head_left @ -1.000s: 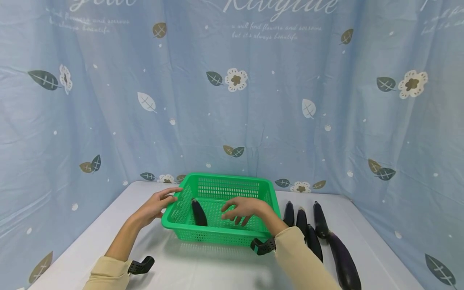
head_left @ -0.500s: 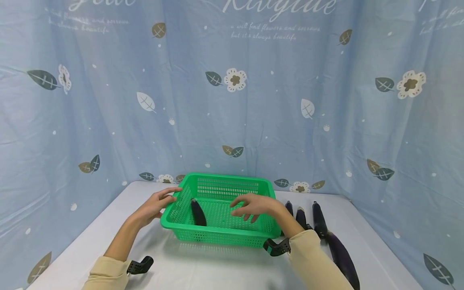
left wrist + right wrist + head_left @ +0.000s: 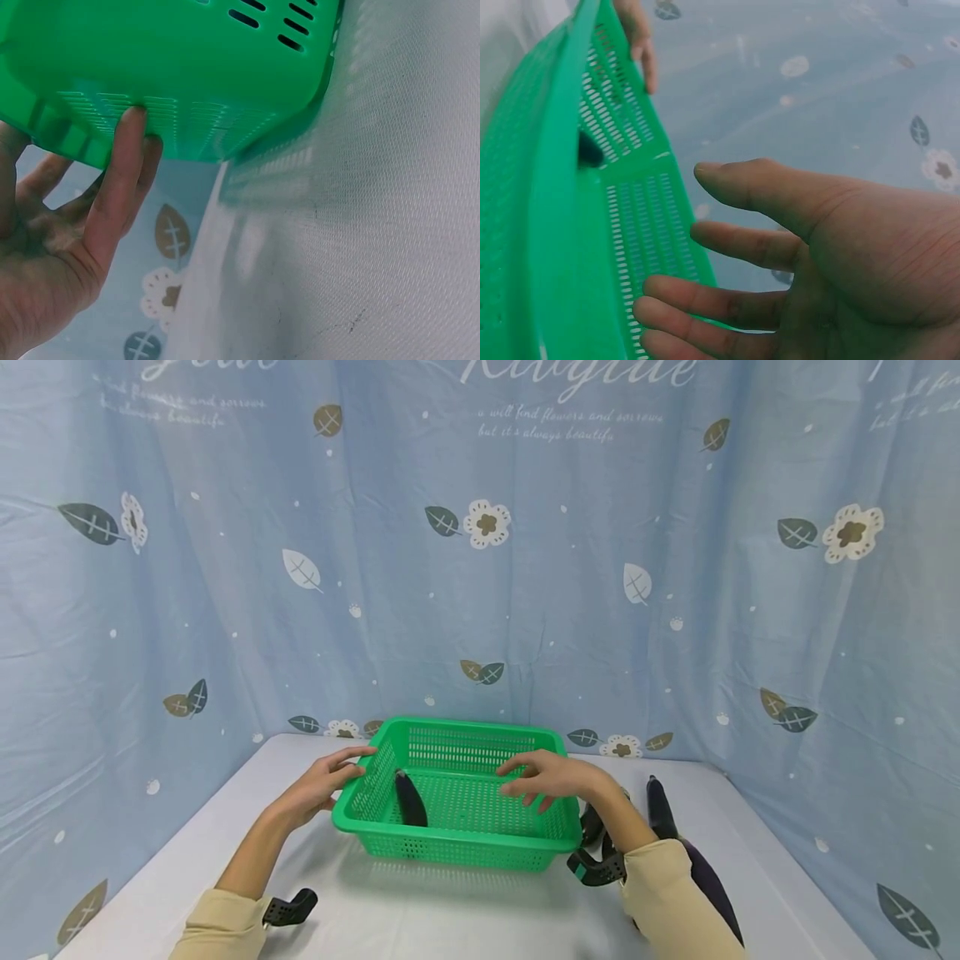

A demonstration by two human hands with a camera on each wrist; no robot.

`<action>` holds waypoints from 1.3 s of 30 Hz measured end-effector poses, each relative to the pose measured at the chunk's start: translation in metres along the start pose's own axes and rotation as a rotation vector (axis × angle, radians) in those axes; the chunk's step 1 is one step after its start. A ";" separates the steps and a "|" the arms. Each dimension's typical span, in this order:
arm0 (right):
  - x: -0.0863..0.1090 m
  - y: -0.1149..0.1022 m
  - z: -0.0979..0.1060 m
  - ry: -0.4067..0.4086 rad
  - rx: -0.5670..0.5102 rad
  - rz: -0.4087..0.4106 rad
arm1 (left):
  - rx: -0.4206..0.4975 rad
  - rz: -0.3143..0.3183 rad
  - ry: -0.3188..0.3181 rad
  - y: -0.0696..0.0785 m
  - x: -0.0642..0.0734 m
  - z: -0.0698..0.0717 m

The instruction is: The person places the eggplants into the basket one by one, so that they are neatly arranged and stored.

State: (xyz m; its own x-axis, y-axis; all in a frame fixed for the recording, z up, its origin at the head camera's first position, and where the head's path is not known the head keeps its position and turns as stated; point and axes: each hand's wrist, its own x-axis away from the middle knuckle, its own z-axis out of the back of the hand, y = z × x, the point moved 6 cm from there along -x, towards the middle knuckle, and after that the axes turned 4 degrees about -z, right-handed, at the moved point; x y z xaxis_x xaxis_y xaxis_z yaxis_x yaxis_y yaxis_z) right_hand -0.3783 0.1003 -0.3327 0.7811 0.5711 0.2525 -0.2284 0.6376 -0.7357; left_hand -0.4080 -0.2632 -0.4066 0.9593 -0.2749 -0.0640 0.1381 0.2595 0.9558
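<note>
A green plastic basket (image 3: 457, 853) with slotted walls stands on the white table. One dark eggplant (image 3: 411, 799) lies inside it, near the left wall. My left hand (image 3: 318, 785) touches the basket's left side at the rim, its fingers fairly straight. In the left wrist view, fingertips of that hand (image 3: 82, 217) rest against the outer wall. Above the basket's right part hovers my right hand (image 3: 547, 777), fingers spread and loosely bent, holding nothing. The right wrist view shows the right hand (image 3: 802, 262) with an empty palm beside the basket wall (image 3: 555, 225).
To the right of the basket lie several more eggplants, among them a small one (image 3: 660, 810) and a long one (image 3: 712, 885). My right forearm partly hides others. A blue curtain (image 3: 555, 610) with leaves and flowers surrounds the table (image 3: 450, 918).
My right hand has moved right and slightly up from the basket's middle toward its right wall. The left hand, the basket and the eggplant inside have stayed in place.
</note>
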 end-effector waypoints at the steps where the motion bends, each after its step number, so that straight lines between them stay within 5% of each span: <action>1: 0.001 0.000 0.002 0.001 -0.007 0.002 | 0.001 0.000 -0.001 0.000 0.000 0.000; 23: 0.043 0.021 0.031 0.079 -0.009 0.093 | -0.013 -0.007 0.005 0.000 0.000 0.001; 39: 0.078 0.040 0.038 0.105 0.006 0.083 | -0.005 -0.007 -0.003 0.001 0.000 0.000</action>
State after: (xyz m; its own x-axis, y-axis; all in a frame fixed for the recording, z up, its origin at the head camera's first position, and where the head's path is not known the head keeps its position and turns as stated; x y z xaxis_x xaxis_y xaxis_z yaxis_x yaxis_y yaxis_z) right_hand -0.3488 0.1897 -0.3181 0.8159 0.5648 0.1239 -0.2975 0.5938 -0.7476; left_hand -0.4077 -0.2634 -0.4055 0.9578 -0.2791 -0.0695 0.1457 0.2628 0.9538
